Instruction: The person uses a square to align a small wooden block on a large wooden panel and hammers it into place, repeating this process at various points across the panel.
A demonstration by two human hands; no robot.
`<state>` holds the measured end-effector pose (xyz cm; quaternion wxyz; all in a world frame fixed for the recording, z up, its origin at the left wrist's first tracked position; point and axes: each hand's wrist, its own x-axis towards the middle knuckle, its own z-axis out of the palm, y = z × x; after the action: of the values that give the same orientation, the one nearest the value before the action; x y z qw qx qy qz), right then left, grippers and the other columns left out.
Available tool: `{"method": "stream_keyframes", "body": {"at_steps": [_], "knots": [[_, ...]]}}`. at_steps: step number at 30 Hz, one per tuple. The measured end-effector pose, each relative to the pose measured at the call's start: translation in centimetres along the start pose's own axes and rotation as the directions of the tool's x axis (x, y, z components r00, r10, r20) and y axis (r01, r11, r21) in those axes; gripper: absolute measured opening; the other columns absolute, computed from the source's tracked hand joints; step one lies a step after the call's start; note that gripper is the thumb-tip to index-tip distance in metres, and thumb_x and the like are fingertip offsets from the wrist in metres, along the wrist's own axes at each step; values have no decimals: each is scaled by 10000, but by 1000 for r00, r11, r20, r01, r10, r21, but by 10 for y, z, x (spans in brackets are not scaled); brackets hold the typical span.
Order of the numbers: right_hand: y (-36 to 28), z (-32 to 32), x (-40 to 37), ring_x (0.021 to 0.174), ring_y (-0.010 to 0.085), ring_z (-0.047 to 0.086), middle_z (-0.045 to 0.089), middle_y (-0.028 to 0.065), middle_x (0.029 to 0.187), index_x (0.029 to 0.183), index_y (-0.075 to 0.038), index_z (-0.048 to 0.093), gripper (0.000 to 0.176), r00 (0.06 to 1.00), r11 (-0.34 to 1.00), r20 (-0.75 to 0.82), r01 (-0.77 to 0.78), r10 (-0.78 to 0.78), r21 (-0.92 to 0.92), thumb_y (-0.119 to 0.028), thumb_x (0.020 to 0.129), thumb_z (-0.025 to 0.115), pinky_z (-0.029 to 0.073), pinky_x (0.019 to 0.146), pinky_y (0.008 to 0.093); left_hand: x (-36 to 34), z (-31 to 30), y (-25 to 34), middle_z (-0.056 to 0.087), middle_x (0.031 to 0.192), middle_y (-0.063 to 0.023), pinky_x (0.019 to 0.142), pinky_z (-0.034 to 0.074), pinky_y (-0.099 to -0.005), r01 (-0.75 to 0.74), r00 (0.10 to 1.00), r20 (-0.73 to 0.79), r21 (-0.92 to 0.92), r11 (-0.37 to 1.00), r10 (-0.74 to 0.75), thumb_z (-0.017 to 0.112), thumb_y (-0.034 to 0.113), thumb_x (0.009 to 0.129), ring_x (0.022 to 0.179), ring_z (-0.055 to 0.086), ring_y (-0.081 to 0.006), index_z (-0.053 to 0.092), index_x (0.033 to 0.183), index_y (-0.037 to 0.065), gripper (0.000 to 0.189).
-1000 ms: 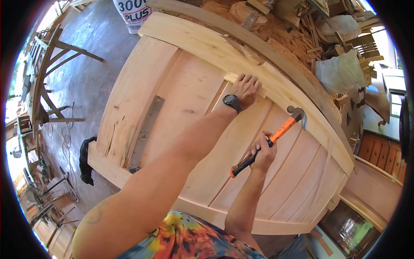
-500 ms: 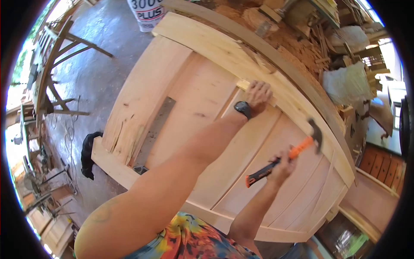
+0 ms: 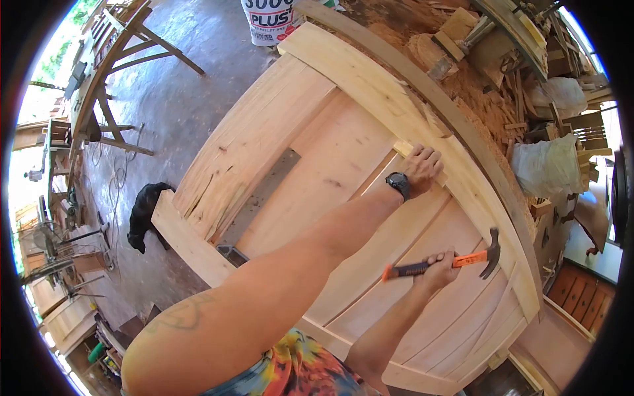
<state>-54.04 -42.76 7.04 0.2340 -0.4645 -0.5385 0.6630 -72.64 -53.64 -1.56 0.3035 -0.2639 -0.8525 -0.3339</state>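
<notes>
My left hand (image 3: 422, 170), with a black watch at its wrist, is closed over a short light wood block (image 3: 401, 148). The block lies against the inner edge of the long top rail (image 3: 370, 86) of a wooden panel door or frame. In my right hand (image 3: 440, 269) is a claw hammer (image 3: 472, 259), gripped around its black and orange handle. The hammer's head is over the panel boards near the rail, to the right of my left hand. Grooved boards (image 3: 370, 264) lie beneath both arms, and a gap shows between boards at the left.
A black animal, apparently a dog (image 3: 146, 214), is on the floor by the frame's left corner. A white printed bag (image 3: 269, 23) stands beyond the far corner. Sawdust and wood scraps (image 3: 472, 105) spread along the far side. A wooden trestle (image 3: 109, 79) stands left.
The view has shifted, so the panel appears farther right and lower. My right hand has turned the hammer to a flatter angle. My left hand stays on the block.
</notes>
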Motion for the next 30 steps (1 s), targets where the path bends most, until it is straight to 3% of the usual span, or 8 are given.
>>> {"method": "stream_keyframes", "body": {"at_steps": [1,4,8,12,15,19,26,30], "knots": [[7,6,-2,414,112,442,448,4,627,998,-72,477,106,1000,1000,1,-1,1,-4,-107,983,575,414,376,280,-2,-2,1,616,995,-117,943,439,-395,4,1000,1,0,1000,-4,583,134,792,1018,589,-271,610,844,56,97],[14,0,12,418,109,444,457,5,650,1010,-72,485,114,848,894,472,-4,241,-448,-112,983,588,418,380,284,-1,-6,7,654,1080,-134,995,452,-408,73,994,91,-47,996,-69,574,111,836,1109,614,-286,616,876,41,91],[3,-11,10,434,106,451,462,8,654,1070,-74,487,150,966,987,247,-37,75,-155,-114,979,600,416,396,263,1,-5,4,655,1082,-132,992,450,-407,58,991,124,-34,998,-53,577,114,831,1105,615,-283,615,886,38,100],[24,9,4,438,100,456,475,12,653,1119,-67,486,191,845,917,445,-121,296,-380,-94,971,602,431,396,267,2,-10,5,654,1098,-134,996,444,-403,70,985,160,-20,997,-66,584,122,826,1109,613,-281,615,900,43,112],[-9,-39,10,435,106,465,483,18,654,1104,-52,497,188,833,863,519,110,190,-492,-90,963,615,426,385,272,0,-2,1,646,1103,-133,990,440,-402,77,974,218,-36,996,-68,592,125,812,1125,601,-269,618,908,47,126],[18,-102,-13,413,124,477,502,31,664,1095,-17,516,205,918,899,380,72,109,-433,-71,934,632,442,382,276,-4,-13,12,622,1020,-110,927,438,-404,14,993,121,5,1000,-14,587,150,814,1045,581,-264,637,892,74,120],[70,-168,-77,446,141,533,556,62,702,1032,8,545,170,886,888,392,-48,250,-457,-37,894,633,448,414,288,-147,-101,114,550,1105,-162,979,402,-498,121,843,532,-56,991,-73,787,365,750,1101,515,-330,598,1074,37,499],[109,-197,-54,656,274,662,609,111,740,1020,28,602,249,918,435,381,390,-111,-812,-130,855,699,550,633,403,-202,-157,140,518,1279,-179,1084,346,-549,148,701,713,-113,983,-24,736,353,823,1242,477,-348,522,1260,28,585]]}}
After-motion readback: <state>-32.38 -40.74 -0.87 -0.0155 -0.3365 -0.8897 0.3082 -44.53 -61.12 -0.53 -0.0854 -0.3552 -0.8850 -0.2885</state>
